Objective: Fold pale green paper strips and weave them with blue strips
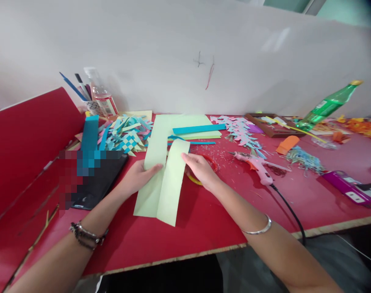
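Note:
A pale green sheet of paper (151,183) with a lengthwise crease is held up over the red table. My left hand (140,176) grips its left side, thumb on top and fingers hidden behind. My right hand (200,167) pinches the upper right edge, where the paper curls over. Beyond them lies more pale green paper (185,120), with a blue paper strip (199,129) across it. A roll with a red and yellow rim (194,179) is partly hidden behind my right hand and the sheet.
To the right lies a pink glue gun (254,163) with a black cord, near a purple power strip (350,187). A green bottle (328,106) leans at the back right. Left are a dark tablet-like slab (103,183), paper scraps (127,132), a clear bottle (101,95) and a pen cup (93,107).

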A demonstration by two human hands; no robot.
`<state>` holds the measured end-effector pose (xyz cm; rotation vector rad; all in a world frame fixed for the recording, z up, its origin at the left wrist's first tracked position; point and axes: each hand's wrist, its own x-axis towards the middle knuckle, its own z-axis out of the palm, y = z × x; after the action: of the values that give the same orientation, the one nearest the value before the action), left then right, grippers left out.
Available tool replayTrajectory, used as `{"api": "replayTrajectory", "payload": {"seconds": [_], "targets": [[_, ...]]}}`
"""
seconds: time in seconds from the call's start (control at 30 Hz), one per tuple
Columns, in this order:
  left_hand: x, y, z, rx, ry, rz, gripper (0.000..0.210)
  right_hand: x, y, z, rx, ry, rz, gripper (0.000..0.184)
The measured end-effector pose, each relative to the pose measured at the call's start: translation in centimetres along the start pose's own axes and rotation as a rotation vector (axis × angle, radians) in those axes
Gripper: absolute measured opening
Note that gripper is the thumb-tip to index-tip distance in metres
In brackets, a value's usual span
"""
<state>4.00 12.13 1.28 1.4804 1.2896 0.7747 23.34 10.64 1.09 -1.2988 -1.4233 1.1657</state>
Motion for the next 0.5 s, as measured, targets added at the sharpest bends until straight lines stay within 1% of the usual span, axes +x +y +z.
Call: {"api": "replayTrajectory", "payload": {"seconds": [0.1,0.2,0.37,0.5], "targets": [[0.06,0.01,0.03,0.051,0.115,0.035,0.040,-0.09,-0.03,0.16,-0.093,-0.079,-0.020,0.045],[0.07,-0.01,-0.03,0.074,0.179,0.055,0.041,-0.22,0.12,0.38,-0.089,-0.126,-0.040,0.041],[-0.07,0.06,-0.04,0.101,0.239,0.068,0.042,-0.39,0.05,0.52,-0.095,-0.105,-0.048,0.036],[-0.09,0.14,0.01,0.109,0.264,0.093,0.040,-0.45,-0.22,0.54,-0.114,-0.103,-0.045,0.034]]}}
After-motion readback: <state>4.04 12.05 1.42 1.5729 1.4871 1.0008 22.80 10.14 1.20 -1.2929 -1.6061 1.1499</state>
